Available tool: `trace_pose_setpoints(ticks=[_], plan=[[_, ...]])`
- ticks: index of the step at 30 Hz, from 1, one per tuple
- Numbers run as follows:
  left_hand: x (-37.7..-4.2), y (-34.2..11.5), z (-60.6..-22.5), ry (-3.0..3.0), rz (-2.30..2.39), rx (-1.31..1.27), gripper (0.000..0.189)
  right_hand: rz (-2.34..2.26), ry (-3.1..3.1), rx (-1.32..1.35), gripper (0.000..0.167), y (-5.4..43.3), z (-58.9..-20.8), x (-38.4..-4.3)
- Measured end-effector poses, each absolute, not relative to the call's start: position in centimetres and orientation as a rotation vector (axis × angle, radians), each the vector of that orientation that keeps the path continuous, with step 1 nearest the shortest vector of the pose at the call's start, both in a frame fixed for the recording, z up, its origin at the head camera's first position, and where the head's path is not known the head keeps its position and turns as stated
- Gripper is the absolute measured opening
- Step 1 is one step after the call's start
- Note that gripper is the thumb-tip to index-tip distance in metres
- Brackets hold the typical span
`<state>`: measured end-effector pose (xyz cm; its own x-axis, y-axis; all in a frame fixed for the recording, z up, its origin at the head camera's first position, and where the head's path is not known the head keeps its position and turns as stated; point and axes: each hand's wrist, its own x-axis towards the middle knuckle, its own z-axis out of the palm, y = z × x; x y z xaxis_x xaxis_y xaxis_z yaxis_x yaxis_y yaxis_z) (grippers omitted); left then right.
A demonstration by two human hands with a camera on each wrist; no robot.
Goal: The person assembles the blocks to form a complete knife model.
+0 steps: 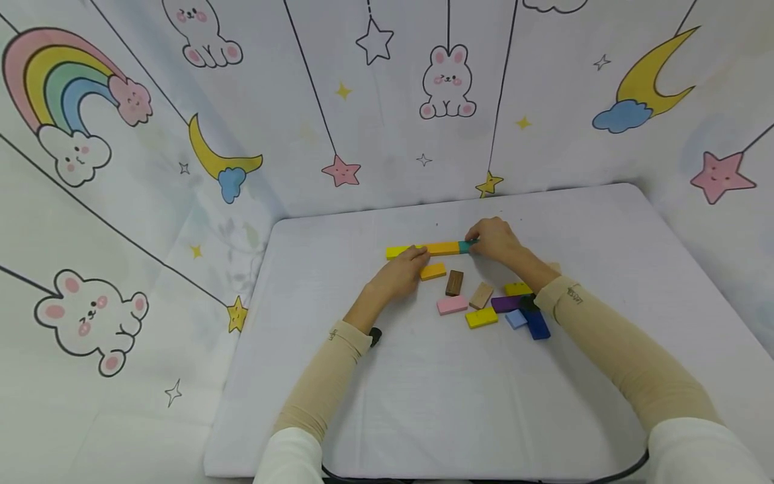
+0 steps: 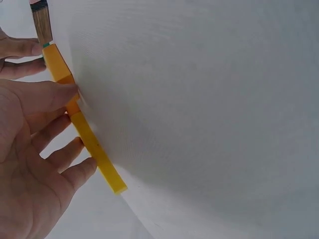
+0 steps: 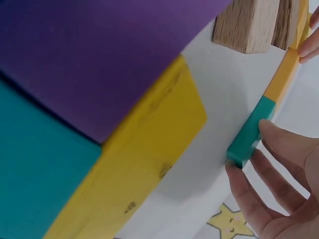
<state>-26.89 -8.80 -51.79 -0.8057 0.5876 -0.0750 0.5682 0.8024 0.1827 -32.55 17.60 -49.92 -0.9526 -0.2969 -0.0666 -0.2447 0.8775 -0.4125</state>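
A straight row of blocks runs across the far part of the table: a yellow block [image 1: 396, 252] on the left, an orange block [image 1: 443, 249] in the middle and a teal block [image 3: 251, 130] on the right. My left hand [image 1: 401, 272] is at the join of yellow and orange; its thumb lies against the orange block and other fingers touch the yellow block [image 2: 101, 155]. At the far end, my right hand [image 1: 497, 240] pinches the teal block, thumb along its side and a fingertip at its end. A loose orange block [image 1: 433, 271] lies beside my left fingers.
Nearer me lie loose blocks: dark brown [image 1: 454, 283], light wood [image 1: 482, 296], pink [image 1: 452, 305], yellow [image 1: 481, 318], purple [image 1: 505, 304], light blue [image 1: 517, 318] and dark blue [image 1: 537, 325]. Several sit below my right forearm. A printed cloth wall [image 1: 399, 181] rises behind the table.
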Motion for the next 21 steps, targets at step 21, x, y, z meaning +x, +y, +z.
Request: trace_pose_setpoints(ticks=[21], plan=[[-27.1,-9.9,-51.9,2.834,0.246,0.801,0.056,-0.666,2.929,-0.456,0.029,16.7,-50.8,-33.2]])
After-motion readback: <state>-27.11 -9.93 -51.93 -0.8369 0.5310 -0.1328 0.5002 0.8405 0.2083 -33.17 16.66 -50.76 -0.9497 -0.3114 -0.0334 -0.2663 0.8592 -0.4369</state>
